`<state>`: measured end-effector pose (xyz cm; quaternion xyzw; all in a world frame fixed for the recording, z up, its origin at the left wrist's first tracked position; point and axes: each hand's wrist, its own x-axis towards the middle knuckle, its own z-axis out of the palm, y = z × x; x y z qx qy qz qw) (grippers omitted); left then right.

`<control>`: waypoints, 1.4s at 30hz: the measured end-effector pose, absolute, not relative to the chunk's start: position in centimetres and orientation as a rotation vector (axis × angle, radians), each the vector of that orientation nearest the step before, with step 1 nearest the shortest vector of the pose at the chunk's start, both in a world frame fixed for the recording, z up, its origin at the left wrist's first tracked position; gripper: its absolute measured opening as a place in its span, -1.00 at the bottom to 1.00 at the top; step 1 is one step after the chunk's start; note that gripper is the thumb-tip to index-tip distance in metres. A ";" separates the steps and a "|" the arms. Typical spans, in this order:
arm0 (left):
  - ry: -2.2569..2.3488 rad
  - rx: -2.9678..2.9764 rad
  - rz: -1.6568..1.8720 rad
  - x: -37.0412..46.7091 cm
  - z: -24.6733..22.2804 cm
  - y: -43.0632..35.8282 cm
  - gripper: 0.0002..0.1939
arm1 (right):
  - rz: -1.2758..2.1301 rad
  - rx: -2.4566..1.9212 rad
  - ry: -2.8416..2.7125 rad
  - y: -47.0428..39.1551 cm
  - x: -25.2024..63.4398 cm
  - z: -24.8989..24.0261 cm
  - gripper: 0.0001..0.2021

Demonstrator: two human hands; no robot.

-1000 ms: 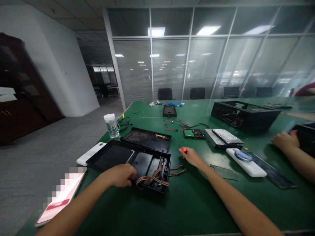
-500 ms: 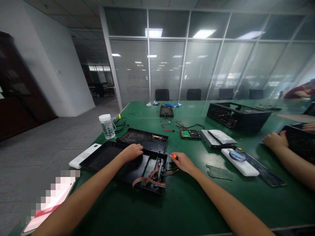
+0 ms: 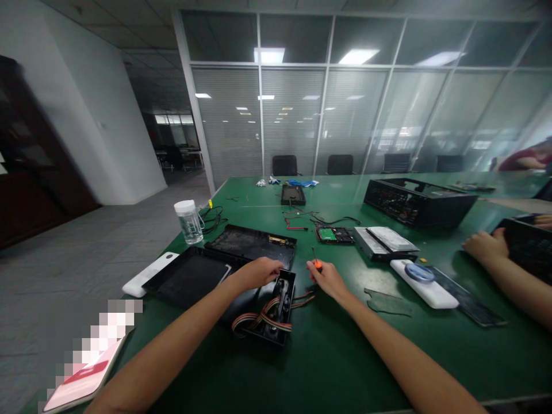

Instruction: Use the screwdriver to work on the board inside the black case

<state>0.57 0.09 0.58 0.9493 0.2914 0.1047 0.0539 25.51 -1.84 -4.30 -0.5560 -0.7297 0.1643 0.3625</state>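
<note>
A black open case (image 3: 181,276) lies in front of me, with multicoloured ribbon wires (image 3: 267,311) looped over its right compartment. My left hand (image 3: 261,272) reaches across it, fingers curled together at its far right corner; whatever is between the fingertips is hidden. Just right of the case, my right hand (image 3: 330,279) grips a small screwdriver (image 3: 318,265) by its orange handle, the thin shaft pointing up and away from the case. Behind the case rests a black panel (image 3: 250,241) with a brass-coloured strip near its right end.
A clear bottle (image 3: 188,223) and a white device (image 3: 150,275) stand at left. To the right are a green circuit board (image 3: 330,234), a silver drive (image 3: 385,241), a white object (image 3: 425,284) and a large black chassis (image 3: 416,201). A co-worker's hands (image 3: 487,247) hold another black case.
My left hand has slid right to the case's far right corner. My right hand has drawn slightly away, and the screwdriver shaft has swung from pointing at the case to upward.
</note>
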 end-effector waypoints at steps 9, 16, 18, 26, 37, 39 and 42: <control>0.870 2.782 0.483 1.0 -2.5 0.1 -0.81 | 0.402 -1.437 -1.874 -1.3 26.0 -4.9 -0.54; 0.872 2.892 0.387 0.8 -2.5 0.1 -0.81 | 0.345 -1.480 -1.883 -1.3 26.3 -4.3 -0.59; 0.895 2.927 0.357 0.9 -2.4 -0.1 -0.81 | 0.323 -1.502 -1.901 -1.1 26.4 -4.3 -0.64; 0.857 2.879 0.437 0.8 -2.6 0.0 -0.82 | 0.458 -1.483 -1.781 -0.1 27.5 -4.8 -0.68; 0.920 2.627 0.484 0.8 -2.7 0.0 -0.84 | 0.336 -1.235 -1.574 -2.1 28.2 -0.5 -0.65; 0.935 2.603 0.475 0.9 -2.7 0.0 -0.83 | 0.269 -1.240 -1.638 -2.6 27.3 -0.7 -0.66; 0.975 2.529 0.453 1.0 -2.8 0.1 -0.82 | 0.201 -1.253 -1.783 -3.0 26.3 -1.3 -0.68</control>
